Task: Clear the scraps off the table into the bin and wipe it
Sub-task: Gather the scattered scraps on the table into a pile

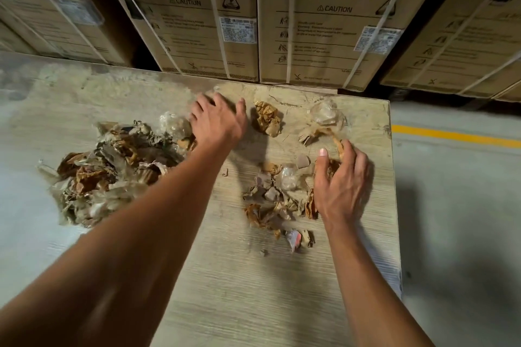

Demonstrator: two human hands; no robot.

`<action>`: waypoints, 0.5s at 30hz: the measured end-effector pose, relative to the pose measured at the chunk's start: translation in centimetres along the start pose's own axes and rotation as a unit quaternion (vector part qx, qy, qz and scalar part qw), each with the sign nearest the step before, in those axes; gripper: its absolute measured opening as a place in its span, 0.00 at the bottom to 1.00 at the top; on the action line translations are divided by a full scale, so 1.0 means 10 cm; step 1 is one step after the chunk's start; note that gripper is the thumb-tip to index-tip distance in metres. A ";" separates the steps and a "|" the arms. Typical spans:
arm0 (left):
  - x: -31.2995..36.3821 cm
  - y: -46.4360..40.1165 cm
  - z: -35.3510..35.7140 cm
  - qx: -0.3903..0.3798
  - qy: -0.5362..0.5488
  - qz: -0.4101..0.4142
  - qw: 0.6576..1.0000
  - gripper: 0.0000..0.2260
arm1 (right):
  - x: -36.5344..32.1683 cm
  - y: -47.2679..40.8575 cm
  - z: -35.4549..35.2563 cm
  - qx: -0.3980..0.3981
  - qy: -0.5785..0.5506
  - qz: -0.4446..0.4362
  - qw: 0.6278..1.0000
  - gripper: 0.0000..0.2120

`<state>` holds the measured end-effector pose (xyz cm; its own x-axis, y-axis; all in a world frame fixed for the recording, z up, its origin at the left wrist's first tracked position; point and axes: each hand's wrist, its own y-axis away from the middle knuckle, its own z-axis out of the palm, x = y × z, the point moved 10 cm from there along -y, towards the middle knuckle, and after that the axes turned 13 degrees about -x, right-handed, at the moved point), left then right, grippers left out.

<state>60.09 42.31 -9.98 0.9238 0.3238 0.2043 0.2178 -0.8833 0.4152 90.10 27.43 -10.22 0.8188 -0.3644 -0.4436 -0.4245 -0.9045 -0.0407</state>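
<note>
Head-camera view took in a row of tall brown cardboard cartons (324, 22) bound with white straps, standing behind a pale wood-grain table (239, 290). Grey concrete floor with a yellow painted line (456, 136) lay to the right. On the table's left sat the biggest heap of crumpled brown paper and clear plastic scraps (112, 169); a smaller scatter of torn scraps (276, 200) lay centre-right. A crumpled brown paper ball (267, 118) and a clear plastic wad (327, 115) sat near the far edge. The left hand (217, 121) reached palm down, fingers spread and grasping nothing — beside the big heap. The right hand (344, 180) curled its fingers round a brown scrap (339, 146).
</note>
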 end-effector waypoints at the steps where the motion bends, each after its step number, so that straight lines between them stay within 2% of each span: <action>1: 0.08 0.12 0.05 -0.001 0.005 0.014 1.000 0.36 | 0.00 0.00 0.00 0.000 0.000 -0.002 1.000 0.38; 4: 0.35 0.52 0.21 -0.014 0.001 0.072 0.997 0.32 | 0.00 0.02 -0.04 0.013 -0.010 -0.006 1.000 0.35; 6: 0.45 0.67 0.18 0.020 -0.015 0.104 0.994 0.29 | 0.00 0.04 -0.07 0.027 -0.018 -0.002 0.999 0.30; 8: 0.41 0.66 -0.04 0.076 -0.026 0.108 0.991 0.26 | 0.01 0.03 -0.08 0.031 -0.019 0.001 0.999 0.30; 10: 0.20 0.46 -0.24 0.099 -0.043 0.069 0.992 0.26 | 0.01 0.01 -0.06 0.023 -0.006 0.001 1.000 0.34; 13: -0.34 0.06 -0.26 0.037 -0.015 -0.047 0.998 0.32 | 0.01 -0.02 -0.01 0.007 0.011 -0.003 1.000 0.40; 15: -0.47 -0.04 -0.15 0.003 -0.018 -0.067 0.998 0.34 | 0.01 -0.03 0.01 -0.001 0.016 -0.003 1.000 0.41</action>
<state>55.21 41.65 -9.73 0.8969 0.4268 0.1159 0.3414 -0.8347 0.4321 90.27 27.64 -10.32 0.8332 -0.3651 -0.4153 -0.4181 -0.9075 -0.0409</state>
